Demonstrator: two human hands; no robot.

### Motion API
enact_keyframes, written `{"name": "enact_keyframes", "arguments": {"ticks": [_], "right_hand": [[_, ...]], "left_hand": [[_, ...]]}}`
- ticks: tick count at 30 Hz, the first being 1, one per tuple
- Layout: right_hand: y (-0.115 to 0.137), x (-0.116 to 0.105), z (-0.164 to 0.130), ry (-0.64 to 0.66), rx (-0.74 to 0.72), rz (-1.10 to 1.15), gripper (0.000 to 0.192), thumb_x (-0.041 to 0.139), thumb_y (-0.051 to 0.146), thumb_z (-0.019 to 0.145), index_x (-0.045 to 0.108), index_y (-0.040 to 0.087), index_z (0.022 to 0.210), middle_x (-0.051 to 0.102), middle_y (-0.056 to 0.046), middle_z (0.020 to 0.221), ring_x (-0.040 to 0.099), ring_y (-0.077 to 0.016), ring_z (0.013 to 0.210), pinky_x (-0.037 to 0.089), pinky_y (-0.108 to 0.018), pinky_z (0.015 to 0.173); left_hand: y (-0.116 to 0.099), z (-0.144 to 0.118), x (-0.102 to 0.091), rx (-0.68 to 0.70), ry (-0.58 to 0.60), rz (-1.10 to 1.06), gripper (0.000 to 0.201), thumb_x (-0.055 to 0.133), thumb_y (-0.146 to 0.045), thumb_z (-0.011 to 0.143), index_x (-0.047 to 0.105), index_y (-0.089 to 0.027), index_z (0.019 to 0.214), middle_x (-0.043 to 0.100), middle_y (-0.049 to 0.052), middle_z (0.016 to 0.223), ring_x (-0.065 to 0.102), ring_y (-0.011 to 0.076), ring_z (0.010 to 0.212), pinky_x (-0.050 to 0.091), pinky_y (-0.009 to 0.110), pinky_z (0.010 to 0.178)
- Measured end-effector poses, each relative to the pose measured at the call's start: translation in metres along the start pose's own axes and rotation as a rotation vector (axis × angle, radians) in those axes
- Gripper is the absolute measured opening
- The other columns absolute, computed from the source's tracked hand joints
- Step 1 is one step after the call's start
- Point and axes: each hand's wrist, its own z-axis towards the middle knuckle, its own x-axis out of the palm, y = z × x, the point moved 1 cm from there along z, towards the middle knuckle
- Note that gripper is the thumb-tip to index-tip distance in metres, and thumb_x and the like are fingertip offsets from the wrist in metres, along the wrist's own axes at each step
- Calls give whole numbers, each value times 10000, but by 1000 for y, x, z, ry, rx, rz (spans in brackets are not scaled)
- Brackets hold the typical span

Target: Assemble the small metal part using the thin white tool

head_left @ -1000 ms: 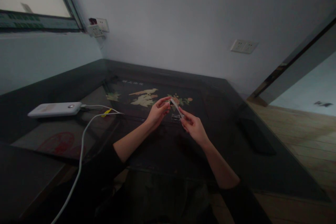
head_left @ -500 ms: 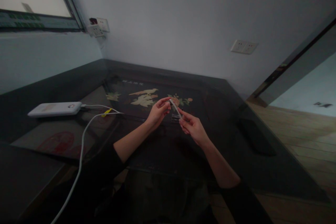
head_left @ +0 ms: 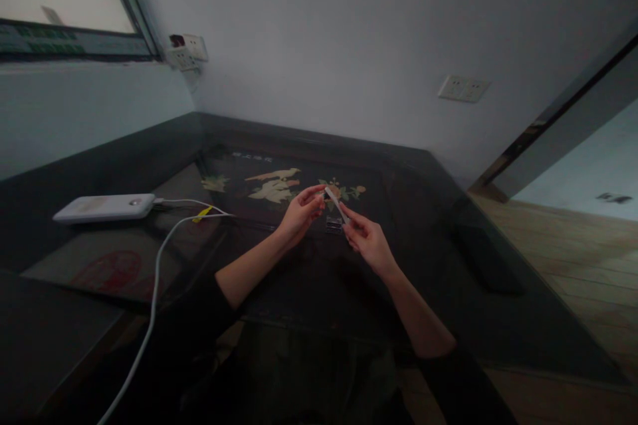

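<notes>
left hand [head_left: 300,210] and right hand [head_left: 366,240] raised just above dark glass-topped table [head_left: 428,259], both pinching thin white strip [head_left: 337,204]: left fingertips at upper end, right fingertips at lower end, strip tilted. small dark object [head_left: 333,225] on table just below strip. white power bank [head_left: 106,206] with white cable [head_left: 154,279] far left.

Counter set in the corner of 2 walls.
A power bank [head_left: 104,207] lies on the counter [head_left: 438,239] at the left, its cable [head_left: 154,279] running toward the near edge; both hands [head_left: 299,212] [head_left: 366,242] meet over the middle, a strip [head_left: 337,204] between them; a wall socket [head_left: 462,88] sits behind at the right.
</notes>
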Motion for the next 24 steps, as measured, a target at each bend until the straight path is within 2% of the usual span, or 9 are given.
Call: {"name": "enact_keyframes", "arguments": {"ticks": [2,7,10,24], "right_hand": [[0,1,-1,24,7,33,541,627,321,811,548,218,1335,397,47,684,331,-44,473,269,-196,403],[2,4,-3,82,33,154,547,668,324,783,566,245,1315,405,49,692,329,-34,464,240,-190,395],[2,5,-3,98,41,195,553,677,322,776,567,246,1313,413,52,680,322,-33,461,239,-191,398],[-3,-1,1,-37,-42,-96,535,601,309,828,540,187,1346,408,42,646,336,-61,490,260,-199,419]], "left_hand": [[-1,0,1,2,-2,-6,431,796,-316,652,673,-187,1045,597,-11,741,520,56,650,404,168,592],[-4,-2,3,-7,-12,-31,430,803,-314,641,672,-174,1027,657,44,927,526,51,650,426,175,605],[-4,-2,4,-5,-25,-38,414,799,-308,645,673,-171,1015,662,54,948,539,58,662,428,176,605],[1,0,0,-10,-11,-3,421,784,-306,658,668,-188,1045,594,-13,732,529,61,636,411,176,585]]}}
